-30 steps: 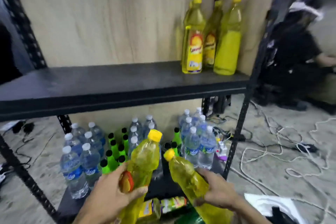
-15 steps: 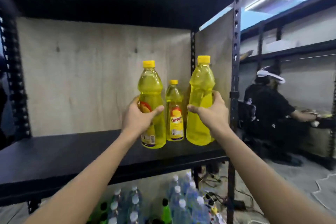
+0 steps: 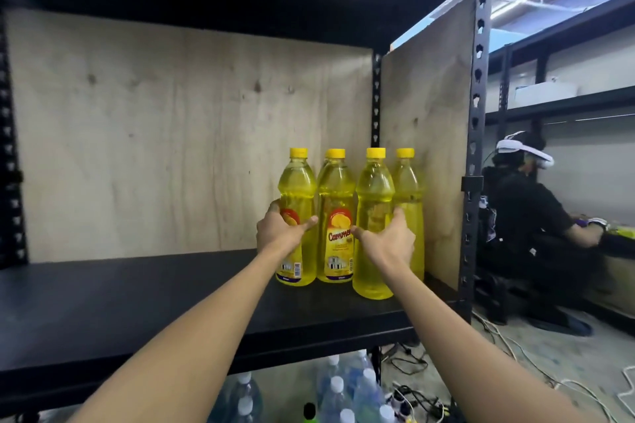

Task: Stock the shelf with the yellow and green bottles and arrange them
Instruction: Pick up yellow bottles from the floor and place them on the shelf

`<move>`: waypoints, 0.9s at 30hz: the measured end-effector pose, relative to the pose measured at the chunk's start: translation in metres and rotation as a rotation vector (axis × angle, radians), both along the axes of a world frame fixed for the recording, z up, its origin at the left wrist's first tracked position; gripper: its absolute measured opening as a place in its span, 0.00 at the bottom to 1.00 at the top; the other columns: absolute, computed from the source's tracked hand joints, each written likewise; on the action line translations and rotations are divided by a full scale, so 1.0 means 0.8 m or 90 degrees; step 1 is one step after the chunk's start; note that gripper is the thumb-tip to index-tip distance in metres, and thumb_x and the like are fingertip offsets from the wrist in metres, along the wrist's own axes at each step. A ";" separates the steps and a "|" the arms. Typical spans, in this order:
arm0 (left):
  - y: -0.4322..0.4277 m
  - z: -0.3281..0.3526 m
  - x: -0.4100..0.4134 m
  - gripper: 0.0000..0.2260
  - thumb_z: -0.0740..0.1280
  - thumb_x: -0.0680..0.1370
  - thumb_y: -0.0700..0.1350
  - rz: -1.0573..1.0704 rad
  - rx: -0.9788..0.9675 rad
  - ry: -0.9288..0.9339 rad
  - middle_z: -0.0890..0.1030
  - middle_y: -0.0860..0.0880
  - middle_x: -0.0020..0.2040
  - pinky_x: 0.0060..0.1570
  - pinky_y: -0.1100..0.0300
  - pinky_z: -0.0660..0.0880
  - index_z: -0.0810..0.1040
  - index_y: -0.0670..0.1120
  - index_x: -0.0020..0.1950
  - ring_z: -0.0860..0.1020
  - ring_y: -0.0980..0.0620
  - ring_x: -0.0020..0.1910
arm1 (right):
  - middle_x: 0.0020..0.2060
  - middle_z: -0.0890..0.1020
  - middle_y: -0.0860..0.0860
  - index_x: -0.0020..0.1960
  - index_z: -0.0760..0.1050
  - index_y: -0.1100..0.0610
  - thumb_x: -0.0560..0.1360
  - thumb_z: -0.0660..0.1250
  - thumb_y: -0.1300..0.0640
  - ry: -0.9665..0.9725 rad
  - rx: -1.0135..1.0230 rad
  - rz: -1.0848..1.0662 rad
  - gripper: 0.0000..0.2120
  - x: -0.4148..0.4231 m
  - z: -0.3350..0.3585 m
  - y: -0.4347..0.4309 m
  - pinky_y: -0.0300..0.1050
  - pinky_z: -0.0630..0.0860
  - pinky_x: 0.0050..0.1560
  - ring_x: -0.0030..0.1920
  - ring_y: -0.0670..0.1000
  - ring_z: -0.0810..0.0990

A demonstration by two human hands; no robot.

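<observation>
Several yellow bottles with yellow caps stand upright at the right end of the black shelf [image 3: 137,299]. My left hand [image 3: 280,233] grips the leftmost yellow bottle [image 3: 297,189], whose base rests on the shelf. My right hand [image 3: 386,240] is wrapped around the front right yellow bottle [image 3: 374,189], also standing on the shelf. Between them stands a labelled yellow bottle [image 3: 336,216], and another yellow bottle [image 3: 407,182] stands at the far right against the plywood side panel. No green bottle stands on this shelf.
Plywood panels [image 3: 171,134] close the shelf's back and right side. Below the shelf stand several water bottles [image 3: 340,391] and a green bottle with a black cap [image 3: 309,414]. A person in black with a headset [image 3: 529,216] crouches to the right; cables [image 3: 515,347] lie on the floor.
Both hands rose from the lower level with a yellow bottle each and pushed them back onto the shelf beside the standing bottles. The camera tilted up.
</observation>
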State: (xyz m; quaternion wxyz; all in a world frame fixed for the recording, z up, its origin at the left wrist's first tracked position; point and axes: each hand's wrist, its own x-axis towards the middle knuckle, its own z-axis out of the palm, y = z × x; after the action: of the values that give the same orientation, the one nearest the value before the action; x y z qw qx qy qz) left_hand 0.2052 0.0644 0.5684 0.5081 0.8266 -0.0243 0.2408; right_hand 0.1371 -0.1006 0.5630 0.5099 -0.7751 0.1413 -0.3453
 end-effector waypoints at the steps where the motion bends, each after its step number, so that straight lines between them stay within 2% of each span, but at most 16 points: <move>1: 0.000 -0.003 0.002 0.37 0.74 0.70 0.62 0.000 0.006 0.002 0.77 0.46 0.66 0.62 0.49 0.74 0.67 0.48 0.73 0.76 0.42 0.65 | 0.67 0.76 0.60 0.77 0.59 0.59 0.68 0.79 0.49 0.004 -0.016 0.010 0.46 0.002 -0.001 -0.002 0.58 0.73 0.65 0.68 0.62 0.74; 6: -0.001 -0.007 0.004 0.40 0.72 0.70 0.64 -0.016 0.073 0.010 0.75 0.46 0.68 0.63 0.47 0.75 0.64 0.47 0.75 0.75 0.42 0.66 | 0.70 0.69 0.61 0.77 0.60 0.58 0.68 0.77 0.42 0.037 -0.061 -0.015 0.46 0.004 -0.010 -0.008 0.58 0.71 0.66 0.70 0.62 0.69; 8: 0.002 -0.006 0.001 0.41 0.72 0.71 0.63 -0.033 0.091 0.048 0.74 0.46 0.69 0.61 0.48 0.75 0.61 0.47 0.76 0.75 0.41 0.66 | 0.68 0.71 0.60 0.75 0.64 0.57 0.67 0.74 0.36 0.077 -0.116 -0.070 0.45 -0.001 -0.010 -0.006 0.59 0.69 0.66 0.69 0.63 0.68; 10: 0.010 -0.009 -0.009 0.38 0.76 0.70 0.57 -0.064 0.116 0.126 0.75 0.46 0.68 0.59 0.51 0.76 0.63 0.48 0.74 0.76 0.42 0.65 | 0.68 0.72 0.60 0.74 0.64 0.55 0.65 0.74 0.33 0.116 -0.132 -0.090 0.46 -0.012 -0.008 -0.002 0.60 0.65 0.67 0.70 0.64 0.66; 12: 0.019 -0.013 -0.032 0.30 0.78 0.70 0.50 -0.087 0.156 0.157 0.79 0.48 0.64 0.61 0.51 0.75 0.70 0.49 0.68 0.77 0.44 0.62 | 0.69 0.70 0.61 0.75 0.62 0.51 0.64 0.75 0.34 0.116 -0.105 -0.079 0.47 -0.033 -0.012 0.006 0.60 0.62 0.69 0.70 0.64 0.65; 14: 0.034 -0.024 -0.076 0.26 0.76 0.72 0.49 -0.084 0.180 0.102 0.79 0.49 0.64 0.63 0.54 0.73 0.74 0.51 0.68 0.77 0.46 0.63 | 0.66 0.70 0.59 0.72 0.64 0.48 0.65 0.77 0.38 0.080 -0.114 -0.078 0.41 -0.069 -0.032 0.020 0.59 0.63 0.67 0.68 0.63 0.66; 16: 0.056 -0.048 -0.140 0.27 0.74 0.73 0.50 -0.063 0.189 -0.008 0.77 0.50 0.65 0.65 0.54 0.71 0.72 0.55 0.71 0.75 0.49 0.64 | 0.62 0.71 0.56 0.67 0.68 0.46 0.67 0.76 0.43 0.046 -0.144 -0.063 0.31 -0.113 -0.076 0.039 0.57 0.64 0.64 0.64 0.61 0.68; 18: 0.083 -0.092 -0.212 0.24 0.73 0.73 0.47 -0.046 0.171 -0.142 0.76 0.53 0.59 0.61 0.58 0.72 0.74 0.57 0.68 0.76 0.55 0.59 | 0.56 0.72 0.52 0.61 0.71 0.45 0.68 0.74 0.47 0.052 -0.176 -0.019 0.23 -0.160 -0.138 0.060 0.55 0.64 0.62 0.60 0.59 0.69; 19: 0.098 -0.120 -0.247 0.21 0.72 0.74 0.45 -0.042 0.166 -0.189 0.75 0.54 0.55 0.58 0.63 0.72 0.76 0.55 0.66 0.76 0.57 0.55 | 0.54 0.72 0.51 0.59 0.73 0.44 0.68 0.73 0.48 0.086 -0.190 0.013 0.21 -0.183 -0.174 0.071 0.54 0.65 0.61 0.58 0.58 0.70; 21: 0.127 -0.187 -0.312 0.14 0.71 0.75 0.42 -0.024 0.178 -0.206 0.74 0.54 0.50 0.53 0.69 0.70 0.79 0.52 0.60 0.76 0.59 0.49 | 0.52 0.74 0.51 0.55 0.75 0.44 0.67 0.74 0.49 0.225 -0.220 0.099 0.17 -0.222 -0.261 0.095 0.52 0.68 0.59 0.57 0.57 0.72; 24: 0.176 -0.302 -0.368 0.11 0.71 0.74 0.39 -0.007 0.216 -0.085 0.75 0.52 0.47 0.47 0.74 0.68 0.81 0.51 0.54 0.76 0.60 0.42 | 0.52 0.80 0.52 0.44 0.75 0.42 0.60 0.74 0.46 0.459 -0.155 0.246 0.13 -0.260 -0.396 0.120 0.48 0.76 0.56 0.56 0.57 0.80; 25: 0.192 -0.342 -0.376 0.11 0.72 0.73 0.39 -0.002 0.224 -0.002 0.76 0.53 0.46 0.45 0.74 0.69 0.81 0.53 0.52 0.76 0.60 0.40 | 0.51 0.82 0.53 0.40 0.74 0.43 0.60 0.75 0.47 0.518 -0.124 0.283 0.12 -0.267 -0.438 0.124 0.47 0.78 0.53 0.54 0.56 0.82; 27: 0.233 -0.439 -0.374 0.15 0.74 0.70 0.38 0.018 0.181 0.239 0.79 0.53 0.44 0.43 0.67 0.73 0.80 0.59 0.47 0.79 0.57 0.37 | 0.47 0.84 0.53 0.36 0.71 0.43 0.62 0.78 0.52 0.614 -0.084 0.330 0.15 -0.276 -0.510 0.134 0.47 0.78 0.50 0.51 0.56 0.83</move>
State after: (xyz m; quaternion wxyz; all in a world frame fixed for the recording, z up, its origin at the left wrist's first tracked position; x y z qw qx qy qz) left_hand -0.0941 0.2512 0.2171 0.3786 0.9205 0.0486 0.0841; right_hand -0.0837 0.0062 0.1550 0.4057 -0.8853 0.1412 0.1781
